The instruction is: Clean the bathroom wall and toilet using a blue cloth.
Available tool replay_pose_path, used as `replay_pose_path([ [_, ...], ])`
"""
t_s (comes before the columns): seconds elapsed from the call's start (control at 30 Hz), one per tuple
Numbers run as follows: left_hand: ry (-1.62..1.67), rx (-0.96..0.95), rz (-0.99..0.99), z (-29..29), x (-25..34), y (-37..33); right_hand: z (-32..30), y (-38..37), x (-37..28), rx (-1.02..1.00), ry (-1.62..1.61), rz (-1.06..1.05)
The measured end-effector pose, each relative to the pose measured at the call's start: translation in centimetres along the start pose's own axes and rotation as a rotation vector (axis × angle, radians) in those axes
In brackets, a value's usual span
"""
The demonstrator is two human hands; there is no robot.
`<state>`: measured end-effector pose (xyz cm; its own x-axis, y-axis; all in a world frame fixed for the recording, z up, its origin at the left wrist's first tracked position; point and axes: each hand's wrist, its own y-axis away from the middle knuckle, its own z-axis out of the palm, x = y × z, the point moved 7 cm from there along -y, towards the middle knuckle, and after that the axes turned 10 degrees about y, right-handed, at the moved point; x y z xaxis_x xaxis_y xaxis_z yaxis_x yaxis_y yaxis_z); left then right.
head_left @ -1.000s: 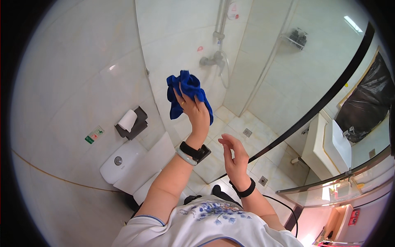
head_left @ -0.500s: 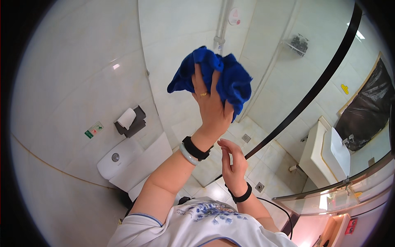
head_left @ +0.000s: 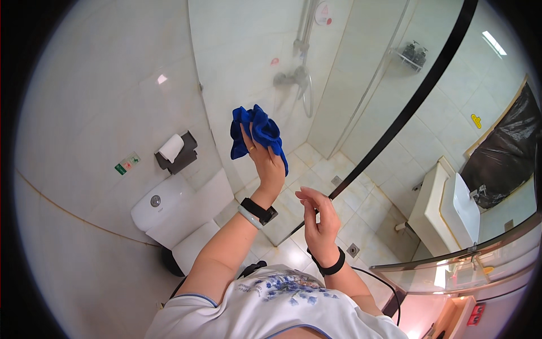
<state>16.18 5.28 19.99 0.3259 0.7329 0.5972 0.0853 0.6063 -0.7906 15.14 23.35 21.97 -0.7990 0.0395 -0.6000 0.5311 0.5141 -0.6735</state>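
**Left hand (head_left: pixel 267 169) holds blue cloth (head_left: pixel 265 129) out in front**

Nearest is the person's white shirt (head_left: pixel 271 308) with blue flowers. Just beyond it, the right hand (head_left: pixel 323 223) hovers empty, fingers curved and thumb apart from them. Farther out, the left hand is clamped on the blue cloth, fingertips among its folds. The cloth seems to touch the dark-framed glass panel (head_left: pixel 416 103), though clear glass is hard to judge. The toilet (head_left: pixel 160 212) stands to the left; behind the panel is a shower mixer (head_left: pixel 294 77).
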Motion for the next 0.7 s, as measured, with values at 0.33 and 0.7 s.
replay_pose_path([
  [0.33,0.022,0.028,0.031,1.8,6.2,-5.2,-1.2,0.8,0.5,-0.014,-0.047,0.031],
  [0.7,-0.063,-0.135,0.337,3.6,11.2,-4.1,-2.3,1.1,1.2,0.002,-0.105,0.044],
])
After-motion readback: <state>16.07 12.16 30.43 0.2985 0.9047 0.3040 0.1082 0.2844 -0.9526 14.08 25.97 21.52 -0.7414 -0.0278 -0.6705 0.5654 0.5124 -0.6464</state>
